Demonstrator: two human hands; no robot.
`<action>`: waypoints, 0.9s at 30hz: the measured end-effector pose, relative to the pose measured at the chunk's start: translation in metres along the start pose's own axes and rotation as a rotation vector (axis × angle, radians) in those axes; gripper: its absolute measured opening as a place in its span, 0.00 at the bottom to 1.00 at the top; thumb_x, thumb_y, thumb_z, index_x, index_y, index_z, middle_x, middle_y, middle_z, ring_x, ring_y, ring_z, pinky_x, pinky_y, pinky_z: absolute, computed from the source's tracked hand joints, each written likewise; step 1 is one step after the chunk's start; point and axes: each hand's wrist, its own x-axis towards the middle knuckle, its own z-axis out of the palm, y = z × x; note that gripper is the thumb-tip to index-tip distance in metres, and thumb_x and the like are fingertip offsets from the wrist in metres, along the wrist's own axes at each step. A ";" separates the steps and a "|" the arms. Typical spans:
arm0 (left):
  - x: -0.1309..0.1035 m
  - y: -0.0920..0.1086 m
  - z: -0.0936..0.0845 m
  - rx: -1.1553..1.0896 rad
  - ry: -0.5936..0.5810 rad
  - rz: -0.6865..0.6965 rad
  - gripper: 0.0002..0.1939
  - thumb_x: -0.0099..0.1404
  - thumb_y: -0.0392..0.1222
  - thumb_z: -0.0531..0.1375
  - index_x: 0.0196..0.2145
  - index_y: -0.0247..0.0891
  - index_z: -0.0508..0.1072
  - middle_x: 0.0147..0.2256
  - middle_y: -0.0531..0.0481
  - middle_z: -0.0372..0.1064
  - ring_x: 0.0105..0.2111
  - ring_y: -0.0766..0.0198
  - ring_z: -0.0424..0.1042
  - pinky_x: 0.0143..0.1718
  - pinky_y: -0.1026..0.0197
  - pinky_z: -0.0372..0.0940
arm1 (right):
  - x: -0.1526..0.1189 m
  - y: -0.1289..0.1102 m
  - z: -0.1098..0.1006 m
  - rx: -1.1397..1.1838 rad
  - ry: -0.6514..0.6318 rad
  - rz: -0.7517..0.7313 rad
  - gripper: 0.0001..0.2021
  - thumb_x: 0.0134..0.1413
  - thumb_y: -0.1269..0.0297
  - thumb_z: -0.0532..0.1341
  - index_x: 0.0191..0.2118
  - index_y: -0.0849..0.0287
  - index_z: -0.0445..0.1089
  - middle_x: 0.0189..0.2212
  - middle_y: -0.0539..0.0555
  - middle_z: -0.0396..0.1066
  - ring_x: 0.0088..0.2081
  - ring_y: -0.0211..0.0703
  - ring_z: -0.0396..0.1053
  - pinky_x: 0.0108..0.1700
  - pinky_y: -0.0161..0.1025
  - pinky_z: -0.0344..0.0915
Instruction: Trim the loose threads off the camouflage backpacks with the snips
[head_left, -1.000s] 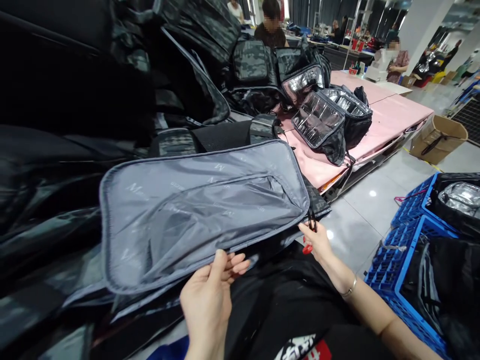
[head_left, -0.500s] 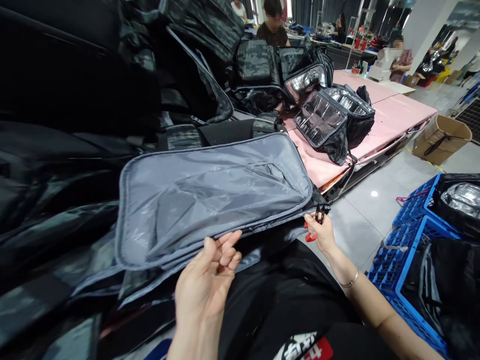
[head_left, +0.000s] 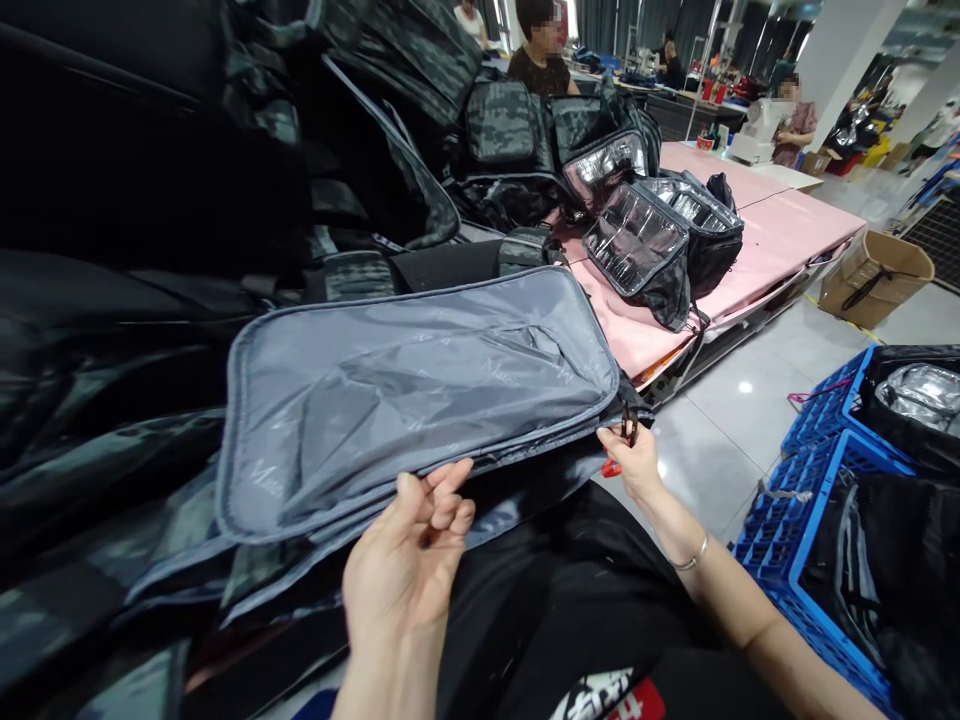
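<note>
A backpack [head_left: 420,400] lies across the middle of the view, its grey printed lining facing up and piping running round the rim. My left hand [head_left: 409,560] is closed on the near edge of it, thumb on top and fingers curled beneath. At the near right corner my right hand [head_left: 636,465] is closed around small thread snips [head_left: 628,428] with dark blades and red handles. The blades point up and away from me. Thumb and forefinger of that hand also touch the backpack's edge. My right palm hides part of the snips' handles.
Dark camouflage bags [head_left: 390,100] are heaped at the left and back. Silver-lined bags [head_left: 637,240] sit on a pink-covered table [head_left: 795,220]. Blue crates [head_left: 780,510] holding bags stand at the right, with a cardboard box [head_left: 874,280] beyond. Other people [head_left: 540,60] are in the background.
The view has shifted slightly, so the scene sits a little further left. My right hand and the snips have moved slightly left along the edge; my left hand keeps its grip.
</note>
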 end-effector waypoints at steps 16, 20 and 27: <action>-0.002 -0.002 0.003 0.010 -0.039 0.011 0.18 0.64 0.35 0.54 0.17 0.27 0.69 0.29 0.41 0.72 0.17 0.77 0.56 0.17 0.73 0.61 | -0.007 -0.018 0.016 0.195 -0.036 0.084 0.24 0.40 0.52 0.66 0.21 0.56 0.48 0.15 0.38 0.43 0.16 0.26 0.40 0.18 0.29 0.39; -0.001 -0.001 0.003 0.005 -0.039 0.003 0.20 0.64 0.34 0.53 0.15 0.28 0.66 0.29 0.41 0.72 0.17 0.77 0.57 0.17 0.72 0.62 | -0.005 -0.014 0.016 0.123 -0.016 0.055 0.21 0.39 0.54 0.67 0.22 0.57 0.52 0.16 0.39 0.45 0.16 0.25 0.41 0.18 0.29 0.41; -0.001 0.003 0.006 0.000 -0.046 -0.010 0.20 0.63 0.33 0.53 0.13 0.29 0.64 0.29 0.40 0.72 0.17 0.77 0.56 0.18 0.72 0.63 | -0.003 -0.006 0.006 0.055 -0.018 0.027 0.20 0.35 0.54 0.68 0.23 0.58 0.56 0.16 0.39 0.46 0.17 0.26 0.42 0.18 0.29 0.42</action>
